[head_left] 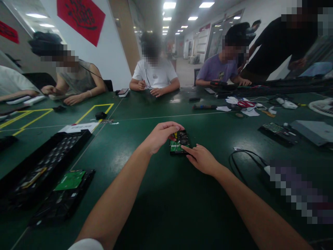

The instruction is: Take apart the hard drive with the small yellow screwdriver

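Note:
In the middle of the table lies a hard drive [176,147], its green circuit board facing up and its frame black. Over its far side, my left hand [165,135] is closed around a small screwdriver [176,134] with a yellow and black handle. The screwdriver points down at the board; whether its tip sits in a screw is too small to tell. My right hand [203,159] reaches in from the near right. Its index fingertip rests on the board and its thumb is by the drive's near edge, with the other fingers curled.
At left stand a long black tray [49,158] and another hard drive [65,194]. To the right are a black cable [241,151], a circuit board unit [278,132] and a grey metal box [313,132]. Several people sit across the table, among tools and papers.

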Available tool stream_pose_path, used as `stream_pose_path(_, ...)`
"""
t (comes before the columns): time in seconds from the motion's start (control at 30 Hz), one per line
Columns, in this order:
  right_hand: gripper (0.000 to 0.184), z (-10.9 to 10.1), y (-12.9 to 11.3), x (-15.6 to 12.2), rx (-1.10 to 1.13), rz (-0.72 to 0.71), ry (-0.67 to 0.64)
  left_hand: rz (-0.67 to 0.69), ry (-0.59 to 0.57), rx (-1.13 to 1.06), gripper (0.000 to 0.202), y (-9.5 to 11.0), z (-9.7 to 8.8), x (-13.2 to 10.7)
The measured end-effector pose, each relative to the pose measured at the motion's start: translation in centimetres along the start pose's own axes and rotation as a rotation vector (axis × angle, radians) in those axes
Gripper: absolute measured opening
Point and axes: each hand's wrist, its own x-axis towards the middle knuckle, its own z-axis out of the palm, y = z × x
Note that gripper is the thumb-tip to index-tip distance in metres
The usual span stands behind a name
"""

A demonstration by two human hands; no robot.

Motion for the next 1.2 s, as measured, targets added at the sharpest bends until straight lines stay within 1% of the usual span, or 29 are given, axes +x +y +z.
stream_pose_path(0.1,0.054,-0.08,-0.04,-0.05,0.005,0.002,-0.003,-0.004,-0.003,-0.006,0.021,-0.01,0.0,-0.02)
stream_pose_path(0.27,0.053,-0.27,-0.13,-0.06,0.011,0.001,-0.005,0.011,-0.017,-0.174,0.017,-0.2,0.14,0.0)
stream_pose_path(0.37,0.053,-0.28,-0.14,-0.05,0.008,-0.001,0.001,0.024,-0.037,-0.195,0.018,-0.34,0.2,0.06)
stream_pose_path(0.47,0.054,-0.16,-0.14,-0.04,-0.005,-0.003,0.009,0.023,-0.029,-0.153,0.023,-0.46,0.23,0.1)
stream_pose_path(0.7,0.051,-0.15,-0.14,0.0,0.003,-0.004,0.023,0.053,-0.011,0.032,0.029,-0.87,-0.05,0.14)
stream_pose_path(0.87,0.05,-0.03,-0.04,-0.04,0.006,-0.007,0.026,0.064,-0.057,0.077,0.031,-0.76,-0.16,0.08)
stream_pose_path(1.03,0.051,-0.17,-0.15,-0.01,0.009,0.002,0.003,0.05,-0.07,0.009,0.028,-0.45,0.04,-0.01)
stream_pose_path(1.2,0.054,-0.28,-0.29,0.03,-0.006,0.012,-0.003,-0.022,-0.075,-0.131,0.021,-0.22,0.37,-0.07)
